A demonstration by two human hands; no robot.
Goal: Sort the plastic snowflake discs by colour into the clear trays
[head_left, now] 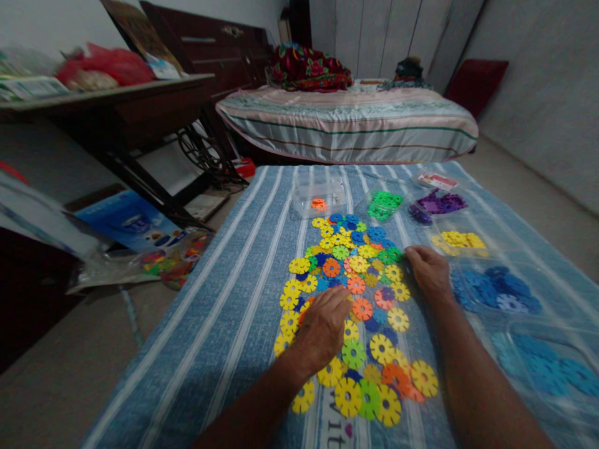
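A spread of plastic notched flower discs [347,396] in yellow, orange, green and blue covers the middle of the striped cloth [224,312]. My left hand [324,324] lies over the left part of the spread, palm down, its fingers stretched out beside orange discs [356,285]; what is under the palm is hidden. At the right edge of the spread, my right hand [428,269] is closed, its fingertips on a green disc [395,254]. Clear boxes at the right hold purple discs [440,202], yellow discs [461,242], blue discs [496,290] and light blue discs [545,362].
Behind the spread stand a clear box [299,202] with a few orange discs and another with green discs [384,204]. A bed [346,121] is beyond the table. To the left are a sewing machine table [140,93] and a blue carton [126,218].
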